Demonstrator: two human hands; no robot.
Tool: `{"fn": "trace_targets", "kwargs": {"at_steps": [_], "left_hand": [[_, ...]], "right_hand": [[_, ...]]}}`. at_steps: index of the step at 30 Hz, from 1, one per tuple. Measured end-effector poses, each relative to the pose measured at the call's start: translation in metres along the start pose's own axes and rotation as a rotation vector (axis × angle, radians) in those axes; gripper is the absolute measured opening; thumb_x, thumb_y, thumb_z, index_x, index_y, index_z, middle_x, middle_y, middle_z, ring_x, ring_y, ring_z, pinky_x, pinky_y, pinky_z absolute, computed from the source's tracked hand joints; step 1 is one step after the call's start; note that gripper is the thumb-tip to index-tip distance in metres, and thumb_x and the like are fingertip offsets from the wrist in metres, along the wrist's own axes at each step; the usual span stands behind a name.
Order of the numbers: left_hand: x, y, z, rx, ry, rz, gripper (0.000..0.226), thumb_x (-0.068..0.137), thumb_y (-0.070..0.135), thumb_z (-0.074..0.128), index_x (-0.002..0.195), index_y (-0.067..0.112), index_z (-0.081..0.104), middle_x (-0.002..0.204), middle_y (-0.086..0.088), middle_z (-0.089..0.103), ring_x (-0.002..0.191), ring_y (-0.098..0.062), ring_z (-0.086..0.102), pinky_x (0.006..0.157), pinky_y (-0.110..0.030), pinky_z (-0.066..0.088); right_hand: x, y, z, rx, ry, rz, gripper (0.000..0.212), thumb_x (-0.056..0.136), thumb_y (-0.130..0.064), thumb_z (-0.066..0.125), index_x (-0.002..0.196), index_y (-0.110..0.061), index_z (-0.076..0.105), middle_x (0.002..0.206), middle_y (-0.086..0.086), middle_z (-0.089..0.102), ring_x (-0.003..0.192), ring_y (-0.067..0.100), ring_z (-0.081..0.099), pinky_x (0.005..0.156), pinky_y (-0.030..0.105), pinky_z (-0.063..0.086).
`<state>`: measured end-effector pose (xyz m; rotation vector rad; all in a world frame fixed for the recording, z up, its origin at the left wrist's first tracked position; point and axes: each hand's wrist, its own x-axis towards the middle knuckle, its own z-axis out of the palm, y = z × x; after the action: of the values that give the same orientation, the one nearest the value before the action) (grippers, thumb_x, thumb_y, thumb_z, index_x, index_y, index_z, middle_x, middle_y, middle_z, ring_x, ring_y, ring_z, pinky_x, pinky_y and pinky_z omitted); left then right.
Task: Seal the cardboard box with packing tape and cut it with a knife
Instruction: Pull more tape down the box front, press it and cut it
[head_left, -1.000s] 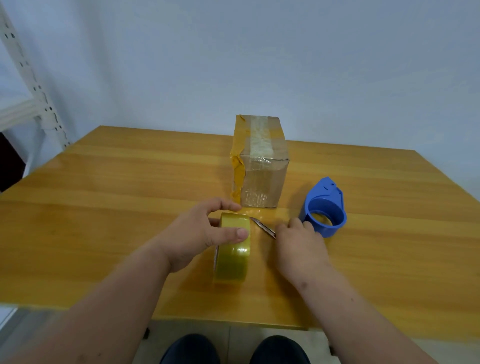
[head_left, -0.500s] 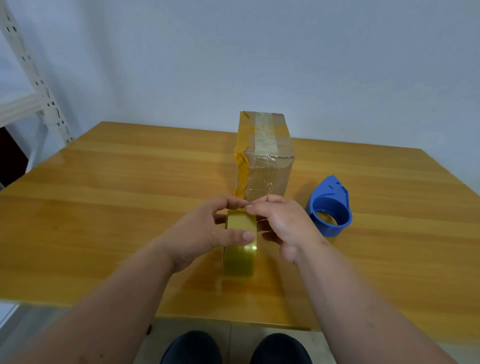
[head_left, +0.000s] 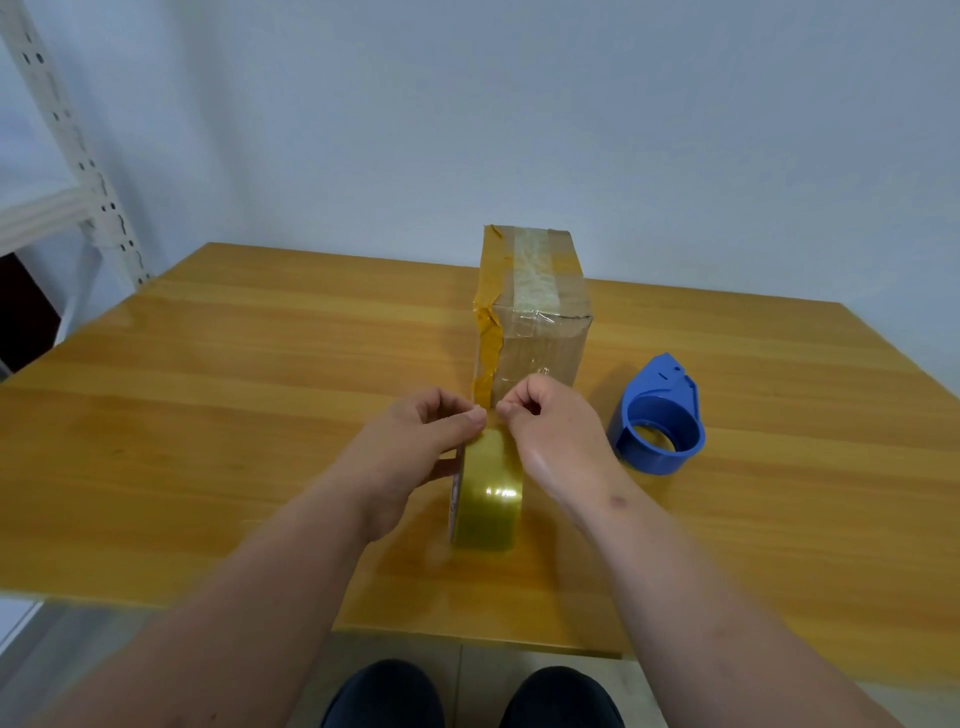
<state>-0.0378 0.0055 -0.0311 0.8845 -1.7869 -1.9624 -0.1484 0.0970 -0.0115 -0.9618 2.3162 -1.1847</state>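
A yellowish roll of packing tape (head_left: 487, 488) stands on edge on the wooden table (head_left: 208, 415), just in front of the cardboard box (head_left: 535, 322). The box stands upright and carries old clear and yellow tape. My left hand (head_left: 415, 447) grips the roll at its top left side. My right hand (head_left: 545, 426) pinches at the top of the roll with thumb and fingers closed. The two thumbs nearly touch above the roll. The knife is hidden behind my hands.
A blue tape dispenser (head_left: 660, 421) lies on the table to the right of the box and my right hand. A white metal shelf post (head_left: 78, 150) stands at the far left. The table's near edge is close to my forearms.
My right hand left the knife on the table and came up to the top of the tape roll, meeting my left hand there. The roll has shifted slightly toward the box.
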Motion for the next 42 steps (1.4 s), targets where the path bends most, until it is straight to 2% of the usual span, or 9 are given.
{"fn": "trace_targets", "kwargs": {"at_steps": [5,9,13,19,26,31,34,39,42], "left_hand": [[0.005,0.004,0.010,0.030,0.138,0.022,0.013,0.091,0.014,0.063,0.079,0.013,0.057,0.072,-0.003,0.059,0.063,-0.014,0.056,0.054,-0.024,0.049],[0.004,0.005,0.013,0.225,0.270,0.147,0.015,0.089,0.020,0.063,0.077,0.013,0.062,0.070,-0.002,0.061,0.069,-0.019,0.053,0.067,-0.036,0.048],[-0.007,0.009,0.016,0.765,0.356,0.428,0.018,0.096,0.030,0.051,0.086,0.016,0.051,0.073,0.003,0.060,0.060,-0.015,0.049,0.054,-0.031,0.038],[-0.006,-0.002,0.009,0.907,0.323,0.774,0.015,0.097,0.034,0.036,0.084,0.027,0.034,0.057,0.010,0.037,0.053,-0.023,0.041,0.051,-0.033,0.029],[0.002,0.000,0.014,0.594,0.374,0.574,0.016,0.095,0.022,0.052,0.080,0.022,0.048,0.087,0.003,0.058,0.073,-0.013,0.052,0.065,-0.027,0.046],[0.003,0.008,0.012,0.272,0.373,0.338,0.017,0.091,0.020,0.061,0.075,0.022,0.058,0.065,0.007,0.055,0.056,-0.004,0.044,0.054,-0.019,0.038],[0.003,0.014,0.010,0.188,0.352,0.328,0.021,0.089,0.011,0.063,0.074,0.026,0.061,0.069,0.001,0.064,0.068,-0.015,0.056,0.066,-0.033,0.047],[0.000,0.020,0.010,0.166,0.363,0.305,0.022,0.091,0.012,0.061,0.084,0.030,0.051,0.063,0.005,0.067,0.085,-0.034,0.068,0.077,-0.046,0.054],[-0.002,0.022,0.007,0.193,0.326,0.298,0.022,0.093,0.010,0.058,0.085,0.030,0.053,0.065,0.005,0.069,0.086,-0.028,0.069,0.083,-0.050,0.053]], "right_hand": [[-0.012,-0.002,0.011,-0.253,0.141,-0.242,0.021,0.098,-0.018,0.045,0.078,-0.024,0.045,0.087,-0.003,0.054,0.083,0.020,0.052,0.079,0.037,0.042],[-0.019,0.006,0.017,-0.356,0.299,-0.432,0.016,0.097,-0.021,0.042,0.081,-0.023,0.042,0.082,-0.004,0.052,0.077,0.021,0.047,0.076,0.036,0.035],[-0.014,0.013,0.023,-0.405,0.437,-0.535,0.018,0.096,-0.021,0.041,0.080,-0.016,0.048,0.074,0.000,0.054,0.068,0.023,0.049,0.070,0.035,0.034],[-0.016,0.022,0.022,-0.407,0.541,-0.610,0.016,0.095,-0.014,0.047,0.080,-0.011,0.053,0.071,0.002,0.055,0.064,0.023,0.049,0.068,0.039,0.040],[-0.008,0.012,0.018,-0.072,0.350,-0.413,0.012,0.096,-0.023,0.053,0.088,-0.017,0.060,0.080,-0.006,0.062,0.078,0.018,0.059,0.077,0.051,0.050],[-0.014,0.004,0.016,0.086,0.240,-0.288,0.034,0.095,-0.025,0.057,0.128,-0.025,0.052,0.070,-0.014,0.055,0.077,0.012,0.061,0.094,0.053,0.047],[-0.014,0.005,0.016,0.101,0.229,-0.290,0.028,0.096,-0.021,0.054,0.111,-0.040,0.041,0.069,-0.012,0.056,0.071,0.012,0.059,0.092,0.058,0.047],[-0.016,0.007,0.012,0.117,0.189,-0.286,0.015,0.093,-0.018,0.053,0.085,-0.030,0.052,0.070,-0.014,0.056,0.072,0.004,0.054,0.092,0.057,0.045],[-0.017,0.004,0.011,0.134,0.156,-0.230,0.018,0.086,-0.027,0.066,0.080,-0.040,0.054,0.075,-0.016,0.060,0.076,0.003,0.057,0.092,0.054,0.047]]}}
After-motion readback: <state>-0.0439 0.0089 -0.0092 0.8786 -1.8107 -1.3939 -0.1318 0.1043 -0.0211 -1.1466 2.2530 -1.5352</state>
